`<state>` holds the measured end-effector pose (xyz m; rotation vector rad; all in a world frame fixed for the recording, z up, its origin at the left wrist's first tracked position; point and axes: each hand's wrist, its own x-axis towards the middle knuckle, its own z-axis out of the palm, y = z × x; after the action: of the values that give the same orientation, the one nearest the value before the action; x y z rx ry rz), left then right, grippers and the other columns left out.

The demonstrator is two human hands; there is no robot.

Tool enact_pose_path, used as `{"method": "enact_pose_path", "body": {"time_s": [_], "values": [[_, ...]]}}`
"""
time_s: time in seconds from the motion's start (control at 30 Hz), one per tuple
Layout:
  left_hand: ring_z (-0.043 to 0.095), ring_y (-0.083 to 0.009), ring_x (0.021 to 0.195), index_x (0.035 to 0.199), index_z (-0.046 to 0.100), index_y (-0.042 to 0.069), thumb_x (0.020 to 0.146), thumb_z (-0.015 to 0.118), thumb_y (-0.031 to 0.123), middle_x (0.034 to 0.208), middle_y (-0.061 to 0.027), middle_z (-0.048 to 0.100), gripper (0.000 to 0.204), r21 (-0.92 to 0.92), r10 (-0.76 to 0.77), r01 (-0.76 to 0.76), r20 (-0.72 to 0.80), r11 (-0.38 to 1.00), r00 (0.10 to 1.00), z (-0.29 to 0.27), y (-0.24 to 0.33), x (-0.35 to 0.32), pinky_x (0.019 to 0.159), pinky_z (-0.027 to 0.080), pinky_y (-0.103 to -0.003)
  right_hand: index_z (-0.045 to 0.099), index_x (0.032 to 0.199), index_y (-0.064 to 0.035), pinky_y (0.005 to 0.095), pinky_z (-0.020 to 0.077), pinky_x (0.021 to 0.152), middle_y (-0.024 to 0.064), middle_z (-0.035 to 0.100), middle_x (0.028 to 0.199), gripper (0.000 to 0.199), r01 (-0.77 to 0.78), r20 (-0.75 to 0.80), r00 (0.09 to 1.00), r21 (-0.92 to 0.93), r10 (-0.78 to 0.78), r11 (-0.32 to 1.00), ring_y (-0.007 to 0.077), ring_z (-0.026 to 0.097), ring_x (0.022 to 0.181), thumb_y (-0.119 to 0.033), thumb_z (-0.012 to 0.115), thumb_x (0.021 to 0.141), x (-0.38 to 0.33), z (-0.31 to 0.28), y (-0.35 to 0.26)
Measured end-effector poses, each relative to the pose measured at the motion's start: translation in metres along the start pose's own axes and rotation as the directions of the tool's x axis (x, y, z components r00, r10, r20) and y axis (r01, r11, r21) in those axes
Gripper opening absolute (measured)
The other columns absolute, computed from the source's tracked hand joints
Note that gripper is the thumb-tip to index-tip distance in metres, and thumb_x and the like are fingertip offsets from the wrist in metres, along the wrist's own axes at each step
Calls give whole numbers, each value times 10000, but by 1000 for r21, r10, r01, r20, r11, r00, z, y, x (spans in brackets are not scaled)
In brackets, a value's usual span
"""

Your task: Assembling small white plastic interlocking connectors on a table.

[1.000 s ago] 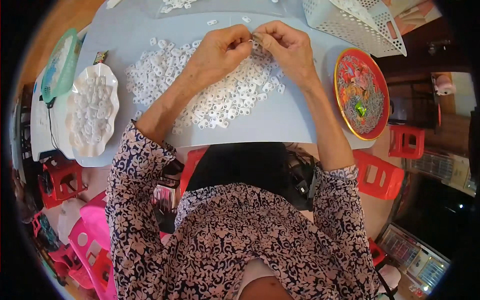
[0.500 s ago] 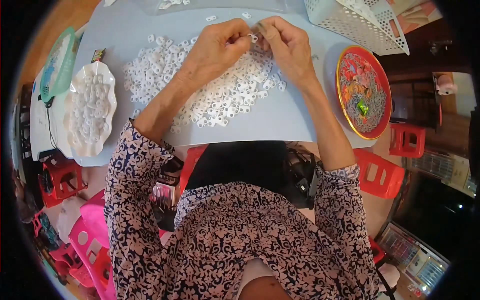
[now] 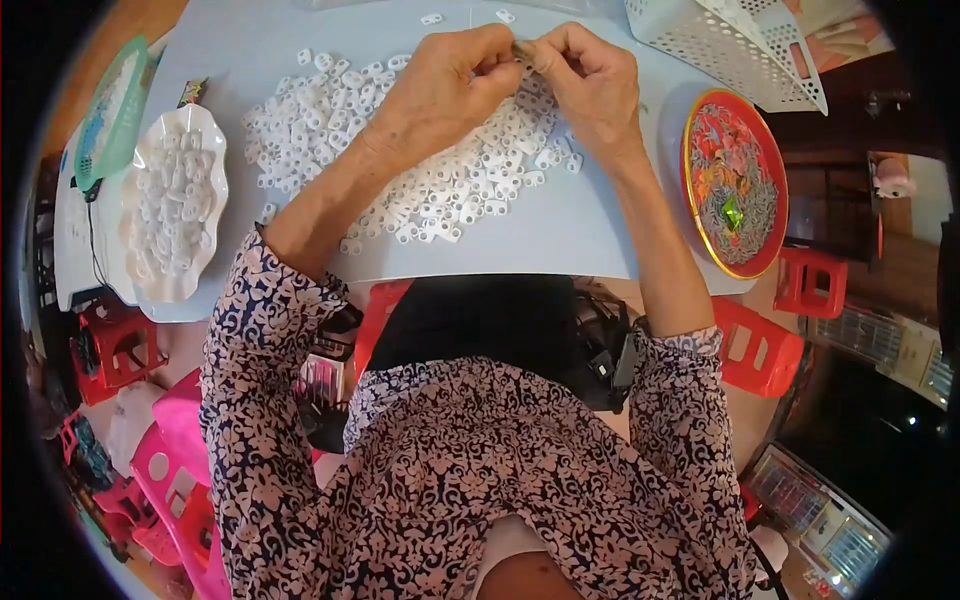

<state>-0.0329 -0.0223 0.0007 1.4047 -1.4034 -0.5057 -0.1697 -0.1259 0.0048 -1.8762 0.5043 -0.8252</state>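
Note:
Both hands meet over the far side of a heap of small white plastic pieces with two holes each (image 3: 430, 205). My left hand (image 3: 450, 90) is closed, thumb and forefinger pinched together. A small white plastic piece showed at these fingertips half a second ago; the fingers now cover it. Opposite, my right hand (image 3: 592, 85) is also pinched, its fingertips touching or nearly touching the left ones. What the right fingers hold is too small and covered to make out.
A scalloped white dish (image 3: 137, 240) of white pieces stands at left, near a green basket (image 3: 120, 150). On the right lies a red round tray (image 3: 690, 190) of small grey parts with a green wrapper. Behind it stands a white perforated basket (image 3: 700, 50). Red stools (image 3: 760, 345) surround the table.
Both hands have shifted slightly to the right and away from me within the view. The white piece between the fingertips has gone out of sight behind the fingers.

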Motion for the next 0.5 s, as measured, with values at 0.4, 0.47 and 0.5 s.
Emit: {"method": "enact_pose_path", "body": {"time_s": [0.4, 0.47, 0.5], "values": [[394, -64, 536, 798, 564, -5, 854, 539, 123, 574, 1, 449, 142, -53, -38, 40, 41, 998, 998, -2, -4, 1, 484, 346, -252, 643, 821, 4, 202, 400, 543, -16, 552, 624, 212, -12, 118, 993, 38, 8, 999, 47, 471, 585, -188, 597, 899, 2, -9, -3], [398, -61, 536, 808, 576, -2, 855, 538, 122, 576, 3, 457, 137, -62, -49, 52, 43, 997, 998, -2, -4, 2, 485, 345, -250, 650, 846, 9, 203, 417, 555, -12, 568, 628, 228, -16, 110, 994, 17, 14, 1000, 53, 503, 596, -199, 582, 910, 2, -9, -4], [402, -61, 540, 810, 577, -2, 854, 539, 122, 580, 1, 465, 137, -69, -52, 55, 43, 996, 998, -1, -7, 2, 486, 347, -250, 650, 846, 9, 203, 417, 555, -12, 568, 628, 228, -14, 110, 994, 16, 13, 1000, 53, 503, 596, -199, 582, 910, 2, -9, -4]]}}
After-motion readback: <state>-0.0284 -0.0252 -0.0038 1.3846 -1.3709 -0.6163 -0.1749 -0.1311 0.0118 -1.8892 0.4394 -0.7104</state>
